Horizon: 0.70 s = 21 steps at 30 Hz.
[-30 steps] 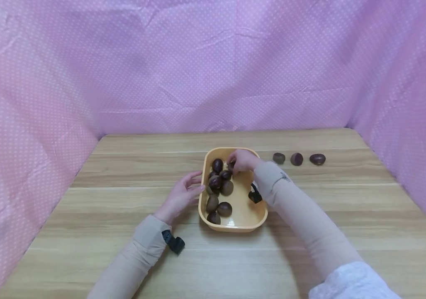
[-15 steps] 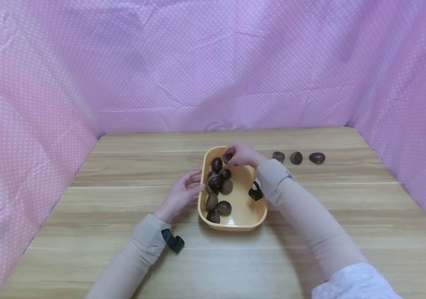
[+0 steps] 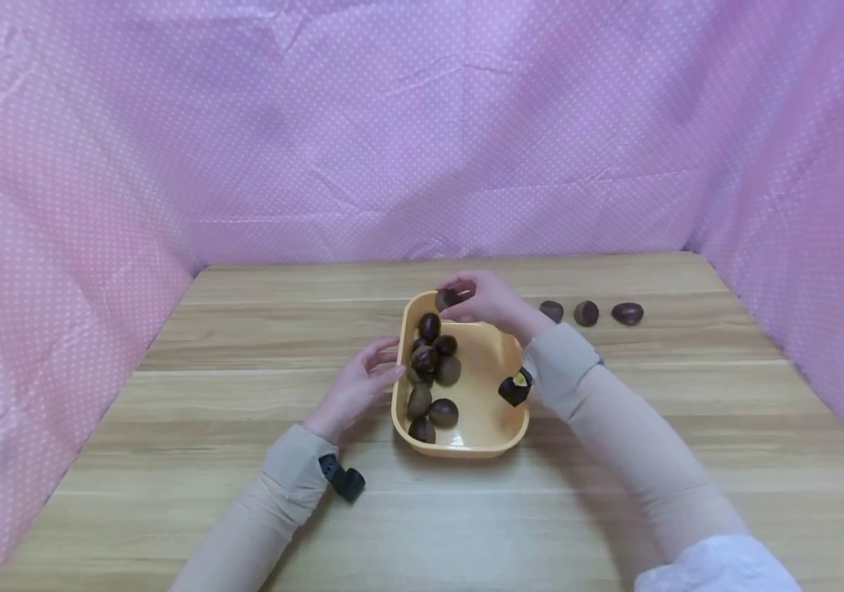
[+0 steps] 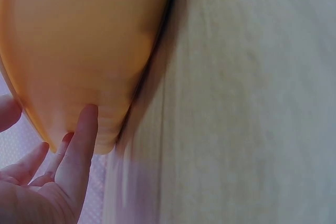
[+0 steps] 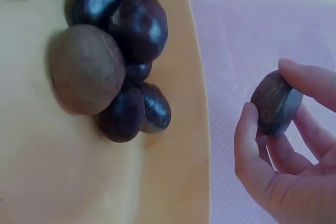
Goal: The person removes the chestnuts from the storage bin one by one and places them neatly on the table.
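A yellow plastic tray [image 3: 491,441] stands mid-table with several dark chestnuts [image 3: 436,362] along its left side. My right hand [image 3: 484,300] hovers over the tray's far rim and pinches one chestnut [image 3: 446,298] between thumb and fingers; the right wrist view shows that chestnut [image 5: 275,102] in the fingertips, just outside the tray rim [image 5: 197,129], with the piled chestnuts [image 5: 113,61] inside. My left hand [image 3: 358,382] rests with straight fingers against the tray's left wall; in the left wrist view its fingertips [image 4: 84,129] touch the tray's outer wall [image 4: 79,45].
Three chestnuts [image 3: 586,312] lie in a row on the wooden table [image 3: 244,329] to the right of the tray. Pink dotted cloth [image 3: 422,123] walls the table at the back and on both sides. A black wrist strap [image 3: 343,478] shows on my left sleeve.
My right hand has lifted a chestnut out of the tray's far end and carried it up over the far rim. The left hand has stayed against the tray.
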{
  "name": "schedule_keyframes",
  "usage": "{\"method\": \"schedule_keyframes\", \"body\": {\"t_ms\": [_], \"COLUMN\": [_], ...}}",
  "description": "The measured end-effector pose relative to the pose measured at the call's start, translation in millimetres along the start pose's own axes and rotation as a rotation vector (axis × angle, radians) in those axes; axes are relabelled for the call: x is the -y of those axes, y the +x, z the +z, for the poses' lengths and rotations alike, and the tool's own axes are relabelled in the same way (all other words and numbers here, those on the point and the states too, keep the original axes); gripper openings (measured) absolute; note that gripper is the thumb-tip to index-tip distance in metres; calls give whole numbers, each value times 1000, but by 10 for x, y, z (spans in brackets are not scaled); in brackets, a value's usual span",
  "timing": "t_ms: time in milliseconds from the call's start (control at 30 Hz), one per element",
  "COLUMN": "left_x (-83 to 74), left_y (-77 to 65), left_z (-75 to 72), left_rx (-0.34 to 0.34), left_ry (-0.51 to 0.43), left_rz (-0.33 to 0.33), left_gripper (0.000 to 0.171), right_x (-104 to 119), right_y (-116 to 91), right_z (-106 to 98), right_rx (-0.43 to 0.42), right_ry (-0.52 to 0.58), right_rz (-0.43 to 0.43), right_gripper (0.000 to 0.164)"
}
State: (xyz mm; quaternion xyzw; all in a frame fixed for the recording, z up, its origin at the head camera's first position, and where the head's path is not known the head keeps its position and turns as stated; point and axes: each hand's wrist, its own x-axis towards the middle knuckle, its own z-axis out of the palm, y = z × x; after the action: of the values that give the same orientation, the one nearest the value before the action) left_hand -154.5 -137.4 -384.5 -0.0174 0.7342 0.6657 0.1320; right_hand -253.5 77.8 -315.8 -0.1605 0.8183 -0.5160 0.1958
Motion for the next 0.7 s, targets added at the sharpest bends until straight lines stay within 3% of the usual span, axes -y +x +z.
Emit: {"method": "schedule_keyframes", "body": {"t_ms": [233, 700], "left_x": [-6, 10], "left_y": [-8, -3], "left_z": [16, 8], "left_rx": [-1, -9], "left_ry": [-8, -10], "left_rz": [3, 5], "left_gripper": [56, 55], "right_x": [-9, -143], "right_y": [-187, -465], "right_z": [-17, -194], "right_rx": [5, 7], "right_ry": [31, -64], "right_rz": [-16, -56], "right_gripper": [50, 50]}}
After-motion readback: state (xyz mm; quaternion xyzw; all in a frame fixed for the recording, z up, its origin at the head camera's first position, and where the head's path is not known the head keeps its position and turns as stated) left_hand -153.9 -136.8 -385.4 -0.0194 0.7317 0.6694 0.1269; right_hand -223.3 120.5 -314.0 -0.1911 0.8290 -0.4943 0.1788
